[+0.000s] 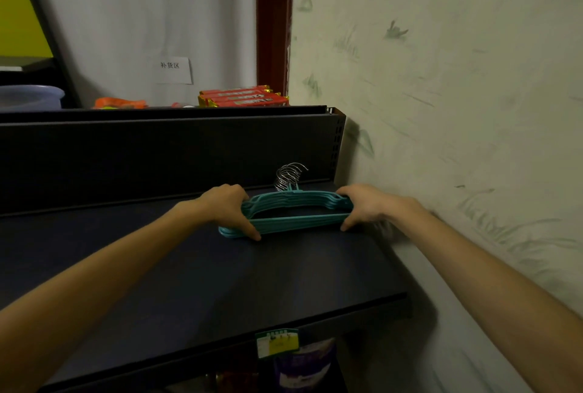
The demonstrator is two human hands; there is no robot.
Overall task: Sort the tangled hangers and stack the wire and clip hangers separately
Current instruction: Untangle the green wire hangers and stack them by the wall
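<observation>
The teal hanger stack (296,214) lies crosswise between both hands; left hand (228,208) and right hand (362,206) fingers grip its opposite ends.

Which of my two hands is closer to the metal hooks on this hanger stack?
The right hand, gripping the wall-side end of the teal hangers. The metal hooks rise right of the stack's middle, so the left hand at the other end sits farther away.

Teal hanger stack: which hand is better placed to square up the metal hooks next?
Probably the right hand. The metal hooks stick up behind the teal hanger stack nearer its end; the left hand grips the far end.
</observation>
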